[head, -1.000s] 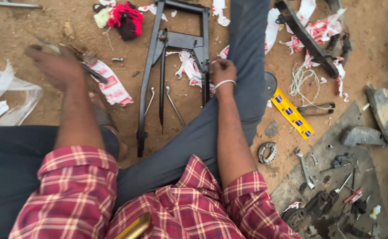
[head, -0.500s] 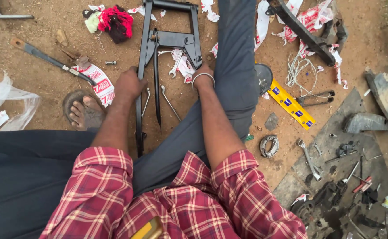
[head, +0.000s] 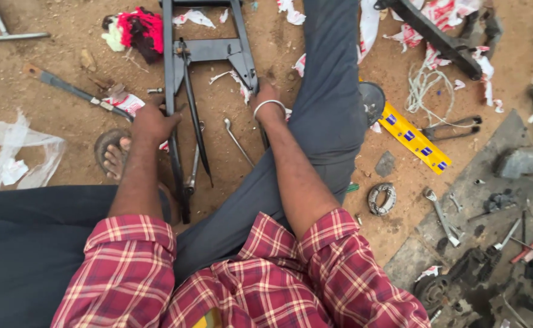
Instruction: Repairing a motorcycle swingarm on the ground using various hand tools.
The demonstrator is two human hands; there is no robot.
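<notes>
A black metal frame (head: 209, 51) lies on the dirt between my legs, its two long rails running toward me. My left hand (head: 152, 121) is closed around the left rail. On the right rail, close to the crossbar, my right hand (head: 268, 97) grips the frame; a silver bangle sits on that wrist. A thin black rod (head: 195, 115) lies between the rails, beside a silver spanner (head: 237, 141). My sandalled foot (head: 114, 155) rests just left of the frame.
A red and black rag (head: 140, 27) and a long screwdriver-like tool (head: 75, 91) lie at upper left. A yellow strip (head: 413, 136), a round black part (head: 373, 100), a bearing ring (head: 381, 198) and several tools on a dark mat (head: 479, 243) lie at right.
My left hand came in from the far left and took hold of the frame's left rail. The view has moved closer to the frame; my right hand stays on the right rail.
</notes>
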